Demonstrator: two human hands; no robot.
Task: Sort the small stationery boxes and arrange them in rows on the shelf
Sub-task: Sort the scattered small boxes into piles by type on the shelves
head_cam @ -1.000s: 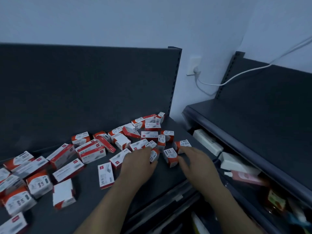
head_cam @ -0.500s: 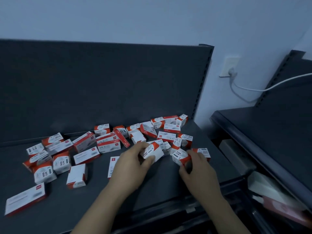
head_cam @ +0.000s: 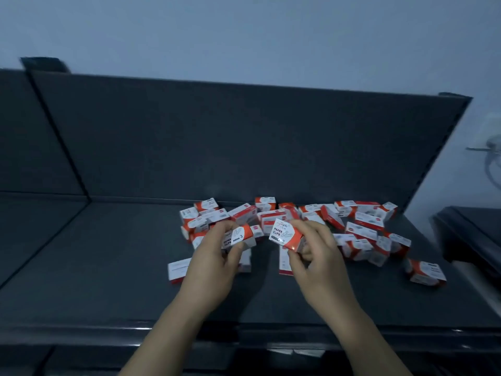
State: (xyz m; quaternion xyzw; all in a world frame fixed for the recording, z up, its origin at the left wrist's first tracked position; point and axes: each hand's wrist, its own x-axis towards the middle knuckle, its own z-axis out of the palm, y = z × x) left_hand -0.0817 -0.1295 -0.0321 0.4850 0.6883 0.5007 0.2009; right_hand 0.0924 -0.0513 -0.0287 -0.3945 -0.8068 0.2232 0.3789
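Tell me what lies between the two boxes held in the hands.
Head view: an open gap. The left hand grips the left box, the right hand the right box, not touching; the pile and shelf show behind.

Left hand point(head_cam: 214, 267) curled on left box point(head_cam: 240, 237), right hand point(head_cam: 320, 264) on right box point(head_cam: 284, 234).

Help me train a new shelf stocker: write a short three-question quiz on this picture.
1. True or false: the right hand is empty.
2. Which number shows on the left-hand box, gripped by the left hand? A) 3 B) 7 C) 9
3. Fill in: the loose boxes on the shelf lie jumbled, not yet in ___.
Key: 1 false, it grips the right-hand box; 2 A; 3 rows.
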